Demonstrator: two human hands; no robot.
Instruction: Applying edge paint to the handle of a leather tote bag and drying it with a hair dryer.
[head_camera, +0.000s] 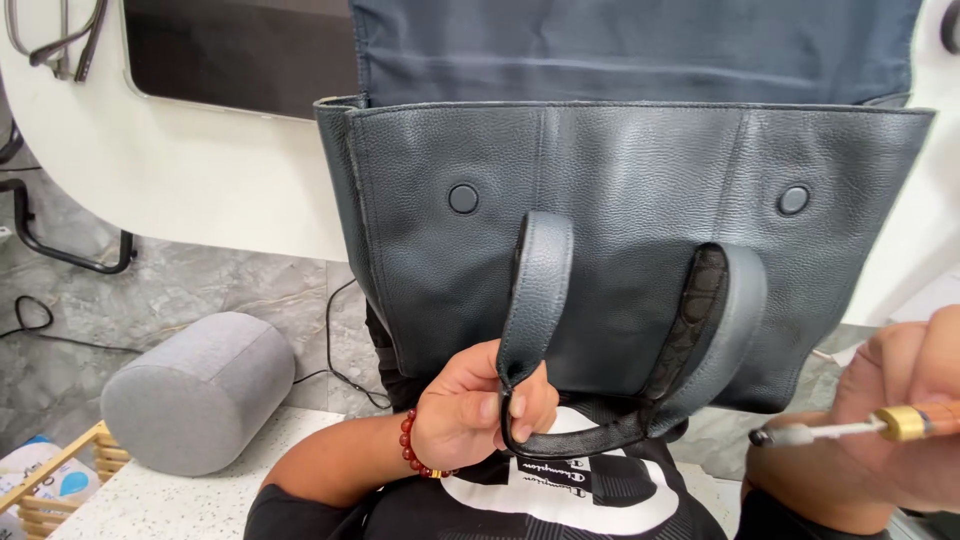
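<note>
While the handle is being pinched, these lines are reading outward from it:

Handle: the dark leather strap handle (560, 340) is looping down from the front of the bag, and its lower bend is lying inside the left hand's grip.
Left hand: the left hand (470, 405) is clenching around that bend, thumb on top, a red bead bracelet (410, 445) sitting on the wrist just behind it.
Right hand: the right hand (890, 420) is grasping a thin tool with a brass collar (850, 428), whose pale tip is pointing toward the handle, apart from it.
Bag: the dark blue-grey leather tote (640, 200) is hanging above both hands, its flap lying back on the white bench (200, 180).
Doing it well: I judge that keeping the strap taut and steady in the left hand is helping the tip meet the edge cleanly.
Further out: a grey cylinder cushion (195, 390) is lying well to the left of the left hand.
</note>
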